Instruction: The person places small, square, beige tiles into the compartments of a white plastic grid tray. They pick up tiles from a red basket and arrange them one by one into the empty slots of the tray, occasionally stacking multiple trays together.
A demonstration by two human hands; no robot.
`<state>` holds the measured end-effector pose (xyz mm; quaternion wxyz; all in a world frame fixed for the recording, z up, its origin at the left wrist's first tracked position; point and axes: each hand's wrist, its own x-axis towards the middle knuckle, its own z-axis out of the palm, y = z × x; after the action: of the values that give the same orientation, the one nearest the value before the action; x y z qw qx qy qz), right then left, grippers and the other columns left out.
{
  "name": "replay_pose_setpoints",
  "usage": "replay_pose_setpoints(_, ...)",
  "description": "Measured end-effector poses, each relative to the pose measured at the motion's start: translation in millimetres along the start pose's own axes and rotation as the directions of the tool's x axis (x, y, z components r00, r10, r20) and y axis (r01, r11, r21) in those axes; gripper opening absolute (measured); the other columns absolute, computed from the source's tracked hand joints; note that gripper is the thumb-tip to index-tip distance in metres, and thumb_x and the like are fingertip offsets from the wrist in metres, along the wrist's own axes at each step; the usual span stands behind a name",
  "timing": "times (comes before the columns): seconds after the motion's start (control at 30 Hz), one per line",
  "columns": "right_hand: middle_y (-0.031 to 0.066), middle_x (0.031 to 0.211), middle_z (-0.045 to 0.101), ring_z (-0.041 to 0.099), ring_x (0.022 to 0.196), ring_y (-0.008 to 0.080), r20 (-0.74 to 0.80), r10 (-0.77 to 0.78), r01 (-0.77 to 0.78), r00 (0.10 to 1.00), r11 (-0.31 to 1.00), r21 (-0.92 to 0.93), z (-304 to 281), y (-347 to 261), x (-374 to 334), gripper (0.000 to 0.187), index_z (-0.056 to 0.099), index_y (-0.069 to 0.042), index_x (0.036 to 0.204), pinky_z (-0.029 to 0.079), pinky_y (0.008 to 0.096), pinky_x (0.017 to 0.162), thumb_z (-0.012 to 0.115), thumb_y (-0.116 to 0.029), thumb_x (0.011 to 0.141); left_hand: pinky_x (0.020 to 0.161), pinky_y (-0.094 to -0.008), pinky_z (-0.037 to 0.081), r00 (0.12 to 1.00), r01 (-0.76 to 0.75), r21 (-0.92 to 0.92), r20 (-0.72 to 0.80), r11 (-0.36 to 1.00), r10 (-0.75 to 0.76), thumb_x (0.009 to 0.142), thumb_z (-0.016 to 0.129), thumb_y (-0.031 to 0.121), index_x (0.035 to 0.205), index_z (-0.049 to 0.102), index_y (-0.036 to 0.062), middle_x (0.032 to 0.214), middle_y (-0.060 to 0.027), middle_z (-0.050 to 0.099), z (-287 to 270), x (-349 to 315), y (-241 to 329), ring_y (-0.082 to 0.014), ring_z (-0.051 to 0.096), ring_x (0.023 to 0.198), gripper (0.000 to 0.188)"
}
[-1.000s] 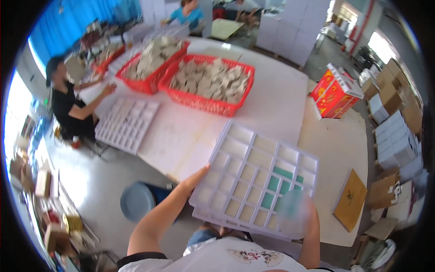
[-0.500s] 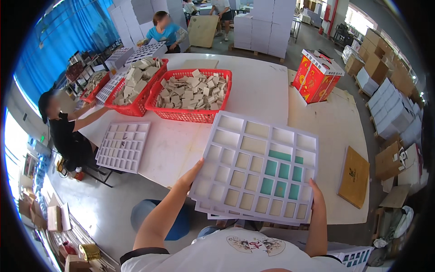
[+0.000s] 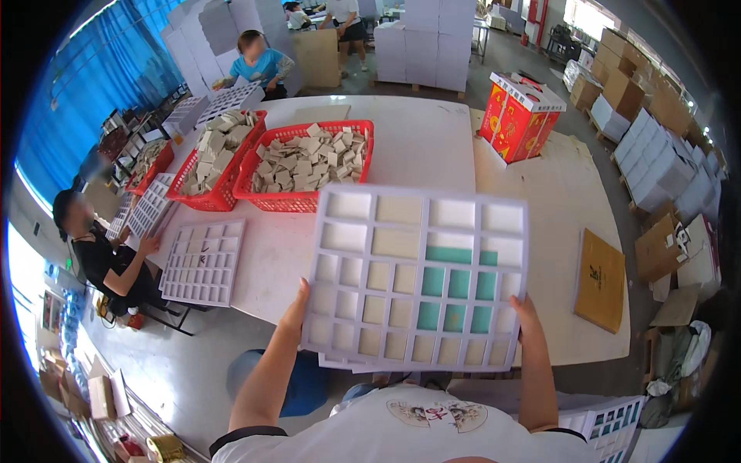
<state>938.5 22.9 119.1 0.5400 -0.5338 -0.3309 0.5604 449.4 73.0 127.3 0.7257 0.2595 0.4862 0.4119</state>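
Note:
Raised before me is a white gridded tray point(image 3: 370, 231) with large compartments in its upper part and smaller ones lower down. My left hand point(image 3: 293, 310) is closed on its left edge, and my right hand point(image 3: 528, 318) grips the right edge. Some compartments look white, some cream, and a group on the right shows green. A second white edge point(image 3: 333, 361) sticks out below the tray; how many pieces are stacked there is hidden. The fingers under the tray are out of sight.
Red baskets of square beige pieces point(image 3: 309, 158) stand on the white table point(image 3: 417, 147). Left of me lies another gridded tray point(image 3: 202, 262). A red box point(image 3: 519, 119) and a brown board point(image 3: 600, 282) are to the right. A co-worker in black point(image 3: 108, 262) handles trays at the left.
The tray in my hands has moved slightly left and turned straighter, covering more of the edges beneath it. The co-worker at left has drawn their arms back from the basket and now handles trays.

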Motion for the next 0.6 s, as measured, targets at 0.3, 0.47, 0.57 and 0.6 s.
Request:
replay_pose_setpoints(0.3, 0.0105, 0.125, 0.055, 0.052, 0.116, 0.0233, 0.312, -0.291, 0.334, 0.904, 0.938, -0.093, 5, -71, 3, 0.101, 0.042, 0.001, 0.136, 0.042, 0.0368, 0.098, 0.092, -0.031, 0.055, 0.104, -0.0401, 0.041, 0.766, -0.638, -0.026, -0.126, 0.770, 0.630, 0.090, 0.025, 0.074, 0.142, 0.035, 0.0030, 0.134, -0.0129, 0.050, 21, 1, 69, -0.0261, 0.050, 0.122, 0.089)
replay_pose_setpoints(0.47, 0.0081, 0.122, 0.058, 0.057, 0.107, 0.0226, 0.381, 0.019, 0.091, 0.924, 0.959, -0.270, -34, -12, 31, 0.086, 0.051, -0.003, 0.129, 0.050, 0.0382, 0.087, 0.092, -0.019, 0.055, 0.101, -0.0422, 0.044, 0.699, -0.710, 0.071, -0.052, 0.701, 0.713, 0.096, 0.038, 0.058, 0.141, 0.037, 0.0071, 0.132, -0.0123, 0.051, -120, 112, -44, -0.0285, 0.051, 0.120, 0.068)
replay_pose_setpoints(0.57, 0.0074, 0.118, 0.061, 0.059, 0.103, 0.0213, 0.336, 0.036, -0.025, 0.941, 0.999, -0.037, -42, 11, 36, 0.078, 0.055, -0.004, 0.125, 0.052, 0.0379, 0.084, 0.091, -0.011, 0.056, 0.101, -0.0425, 0.044, 0.772, -0.635, -0.112, -0.072, 0.765, 0.631, 0.095, 0.040, 0.056, 0.141, 0.038, 0.0075, 0.131, -0.0121, 0.051, -100, 116, -52, -0.0292, 0.052, 0.120, 0.067)
replay_pose_setpoints(0.6, 0.0071, 0.116, 0.062, 0.059, 0.103, 0.0206, 0.304, 0.172, -0.197, 0.937, 0.979, 0.055, -38, -3, 35, 0.078, 0.056, -0.005, 0.124, 0.051, 0.0371, 0.086, 0.091, -0.009, 0.054, 0.101, -0.0426, 0.044, 0.802, -0.595, -0.174, -0.066, 0.785, 0.593, 0.095, 0.041, 0.056, 0.141, 0.038, 0.0076, 0.131, -0.0120, 0.052, -92, 119, -52, -0.0295, 0.052, 0.120, 0.066)
